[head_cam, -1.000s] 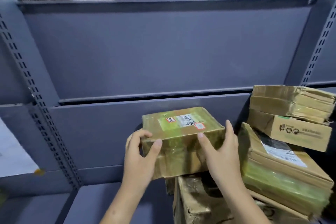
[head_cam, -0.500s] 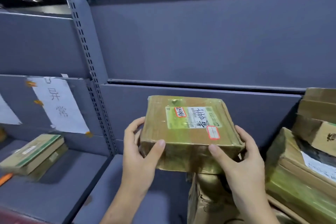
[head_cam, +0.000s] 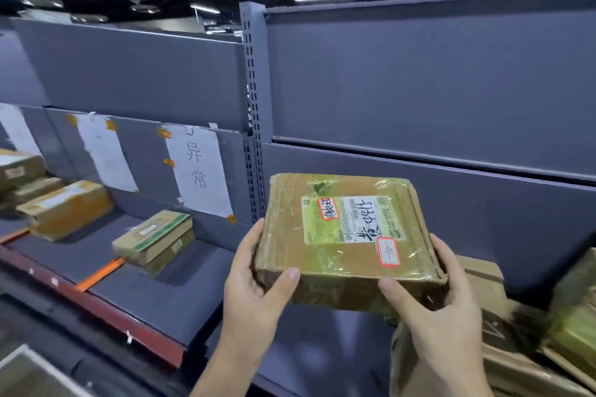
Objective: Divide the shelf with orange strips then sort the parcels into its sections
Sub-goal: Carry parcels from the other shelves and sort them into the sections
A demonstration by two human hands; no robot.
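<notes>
Between my two hands is a taped brown parcel [head_cam: 348, 235] with a green-and-white label and red-edged stickers, lifted in front of the grey shelf [head_cam: 167, 296]. My left hand [head_cam: 254, 293] grips its left edge, thumb on the front. My right hand [head_cam: 435, 303] grips its right front corner. An orange strip [head_cam: 98, 274] lies across the shelf board at the left; a second orange strip [head_cam: 14, 235] shows further left. A flat green-edged parcel [head_cam: 154, 237] lies in the section right of the first strip, under a paper sign [head_cam: 200, 171].
More parcels [head_cam: 67, 208] sit in the sections at far left, under other paper sheets [head_cam: 106, 151]. A heap of cardboard parcels [head_cam: 503, 332] lies low on the right. A perforated upright post [head_cam: 254, 106] splits the two shelf bays. The shelf's front lip [head_cam: 96, 309] is red.
The view has swung left, bringing the labelled left bay and its orange strips into sight. The parcel has come further left, away from the heap, still in both hands.
</notes>
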